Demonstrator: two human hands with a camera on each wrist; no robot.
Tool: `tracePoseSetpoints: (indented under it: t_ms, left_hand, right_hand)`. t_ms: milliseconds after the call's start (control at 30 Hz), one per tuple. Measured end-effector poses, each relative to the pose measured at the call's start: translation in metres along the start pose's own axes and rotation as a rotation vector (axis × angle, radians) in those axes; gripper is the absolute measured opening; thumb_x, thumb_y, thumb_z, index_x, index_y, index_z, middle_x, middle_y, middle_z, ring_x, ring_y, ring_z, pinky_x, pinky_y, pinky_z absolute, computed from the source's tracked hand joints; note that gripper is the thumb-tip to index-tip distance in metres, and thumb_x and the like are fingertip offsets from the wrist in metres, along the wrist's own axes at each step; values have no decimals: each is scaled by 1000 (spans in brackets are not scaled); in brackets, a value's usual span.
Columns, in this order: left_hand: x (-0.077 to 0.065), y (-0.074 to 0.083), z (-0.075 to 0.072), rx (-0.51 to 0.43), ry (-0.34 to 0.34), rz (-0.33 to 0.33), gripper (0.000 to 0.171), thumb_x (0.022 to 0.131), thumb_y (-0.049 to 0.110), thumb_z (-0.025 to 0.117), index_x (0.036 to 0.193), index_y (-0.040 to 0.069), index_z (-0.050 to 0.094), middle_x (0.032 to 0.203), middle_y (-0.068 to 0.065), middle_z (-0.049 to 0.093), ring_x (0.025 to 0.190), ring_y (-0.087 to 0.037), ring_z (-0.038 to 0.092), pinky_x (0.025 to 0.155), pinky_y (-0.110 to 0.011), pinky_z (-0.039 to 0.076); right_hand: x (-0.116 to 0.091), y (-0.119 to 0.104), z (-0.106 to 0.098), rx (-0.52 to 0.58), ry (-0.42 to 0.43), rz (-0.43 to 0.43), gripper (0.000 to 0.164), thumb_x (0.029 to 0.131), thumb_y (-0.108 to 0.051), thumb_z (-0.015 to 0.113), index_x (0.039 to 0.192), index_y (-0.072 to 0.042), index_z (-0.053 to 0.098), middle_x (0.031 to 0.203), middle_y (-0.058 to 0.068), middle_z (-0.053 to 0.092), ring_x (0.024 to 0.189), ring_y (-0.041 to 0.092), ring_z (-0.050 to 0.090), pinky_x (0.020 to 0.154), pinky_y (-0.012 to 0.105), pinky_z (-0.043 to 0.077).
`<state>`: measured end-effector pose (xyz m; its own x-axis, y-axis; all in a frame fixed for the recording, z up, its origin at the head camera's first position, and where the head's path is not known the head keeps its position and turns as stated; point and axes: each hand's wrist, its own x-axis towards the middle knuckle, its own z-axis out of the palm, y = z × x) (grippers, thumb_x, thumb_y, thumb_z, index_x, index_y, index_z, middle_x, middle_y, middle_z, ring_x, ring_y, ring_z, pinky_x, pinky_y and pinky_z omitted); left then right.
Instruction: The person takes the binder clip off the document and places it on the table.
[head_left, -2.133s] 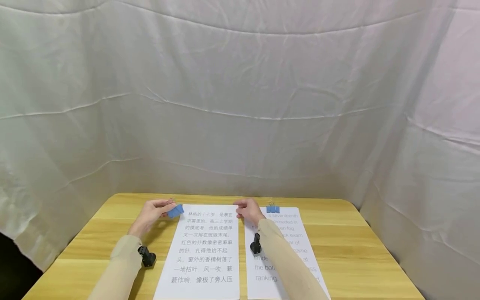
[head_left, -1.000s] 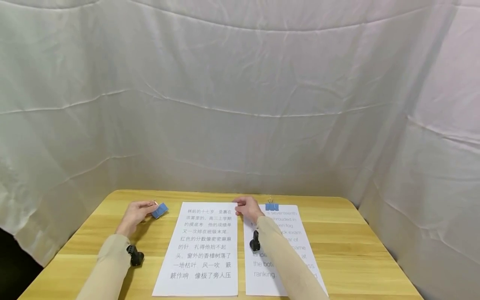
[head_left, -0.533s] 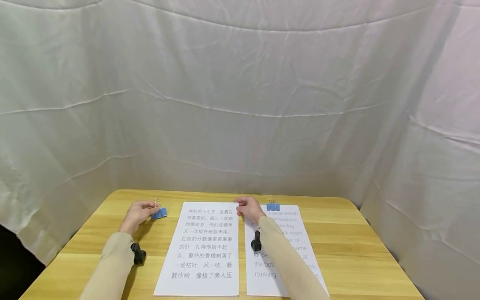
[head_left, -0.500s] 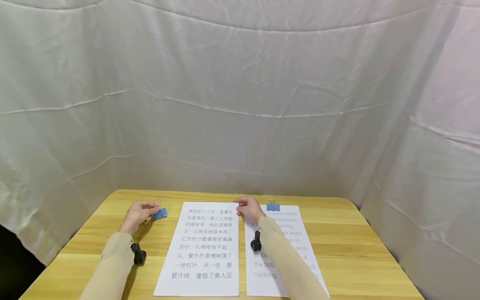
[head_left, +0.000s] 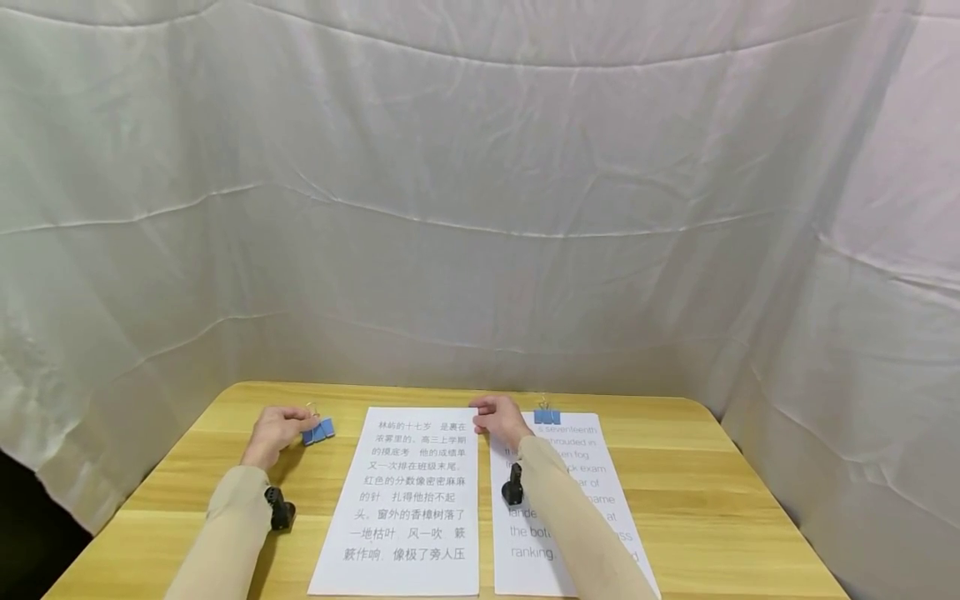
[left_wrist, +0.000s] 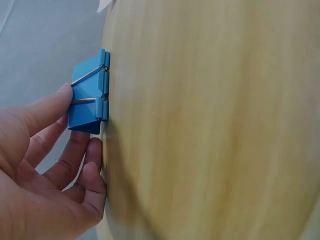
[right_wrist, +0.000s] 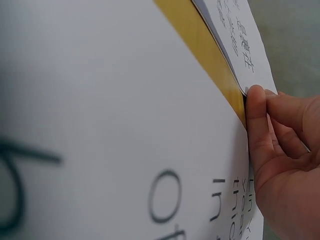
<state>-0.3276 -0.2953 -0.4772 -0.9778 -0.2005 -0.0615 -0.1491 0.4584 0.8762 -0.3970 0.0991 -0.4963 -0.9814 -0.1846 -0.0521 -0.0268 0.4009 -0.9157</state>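
My left hand [head_left: 276, 433] pinches a blue binder clip [left_wrist: 89, 95] by its wire handles, thumb on the near side. The clip's mouth is closed, and its spine side faces the wooden table [left_wrist: 210, 120], right at the surface. It is left of a stack of white paper [head_left: 405, 500] printed in large Chinese characters. My right hand [head_left: 501, 419] grips that stack's top right corner between thumb and fingers, as the right wrist view shows. Beneath the right forearm lies a second paper stack [head_left: 525, 575] with English print, and another blue binder clip [head_left: 547, 417] grips its top edge.
A narrow strip of bare table [head_left: 486, 550] separates the two stacks. Pale grey curtains [head_left: 480, 275] hang behind the table and at both sides. Each wrist carries a small black camera [head_left: 281, 510].
My left hand has moved left with the blue binder clip, away from the Chinese stack's top left corner, then turned it and lowered it toward the table. My right hand has stayed at its corner.
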Motion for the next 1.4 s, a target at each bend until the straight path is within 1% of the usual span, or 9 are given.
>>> tracePoseSetpoints:
  t_ms: [200, 367, 533, 667, 800, 933, 1033, 1200, 1400]
  left_hand:
    - [0, 1, 0, -14, 0, -11, 21, 93, 18, 67, 99, -3, 68, 109, -16, 63, 98, -28, 48, 75, -32, 38]
    - [0, -1, -4, -8, -24, 18, 22, 92, 18, 68, 97, -3, 69, 108, -16, 63, 99, -27, 49, 76, -31, 38]
    - [2, -4, -6, -10, -47, 30, 30, 93, 19, 67, 107, -7, 68, 123, -27, 58, 112, -35, 50, 86, -37, 41]
    - [1, -2, -6, -17, -57, 16, 34, 94, 19, 66, 113, -9, 65, 127, -29, 55, 116, -38, 49, 92, -45, 43]
    - [-1, 1, -6, -48, -82, -20, 45, 95, 23, 64, 126, -9, 57, 137, -31, 48, 125, -43, 43, 106, -59, 33]
    - [-1, 5, -7, -68, -88, -30, 57, 97, 24, 62, 139, -10, 44, 145, -32, 38, 133, -47, 35, 110, -61, 28]
    - [-3, 10, -5, -91, -31, -35, 57, 95, 22, 63, 139, -10, 43, 143, -32, 40, 131, -47, 38, 108, -62, 31]
    - [-7, 16, -1, -113, 101, -40, 49, 93, 20, 65, 132, -8, 52, 129, -27, 53, 119, -42, 50, 99, -56, 42]
    - [-12, 22, 7, -111, 159, -23, 44, 94, 18, 64, 130, -5, 56, 128, -24, 55, 115, -36, 52, 91, -44, 47]
  right_hand:
    - [-2, -2, -2, 22, -1, -11, 31, 90, 2, 66, 120, -4, 68, 104, 13, 61, 73, 18, 68, 71, 29, 58]
    - [-2, -2, -1, 15, -6, -14, 31, 90, 2, 65, 120, -4, 68, 104, 13, 62, 72, 17, 68, 70, 29, 57]
    - [-1, -4, 0, 32, -4, -2, 30, 91, 1, 65, 121, -3, 67, 104, 13, 63, 70, 16, 67, 69, 28, 57]
    - [0, -3, -2, 80, -20, 6, 31, 92, 3, 63, 122, 0, 66, 106, 15, 65, 71, 15, 67, 71, 29, 58]
    - [4, -1, -6, 114, -37, 8, 31, 92, 1, 63, 123, 2, 65, 113, 17, 68, 74, 15, 69, 73, 29, 58]
    - [6, 0, -11, 89, -39, -12, 32, 93, -2, 62, 125, 2, 64, 119, 18, 68, 79, 17, 70, 75, 29, 58]
    - [6, -2, -14, 107, -39, -21, 33, 94, 0, 61, 127, 5, 61, 122, 21, 66, 85, 20, 70, 76, 30, 58]
    - [5, -1, -19, 145, -59, -48, 35, 94, 3, 59, 129, 10, 57, 125, 27, 62, 98, 28, 69, 79, 33, 58]
    - [-1, 2, -33, 112, -69, -36, 35, 94, 0, 61, 128, 7, 59, 121, 24, 66, 100, 27, 69, 81, 32, 58]
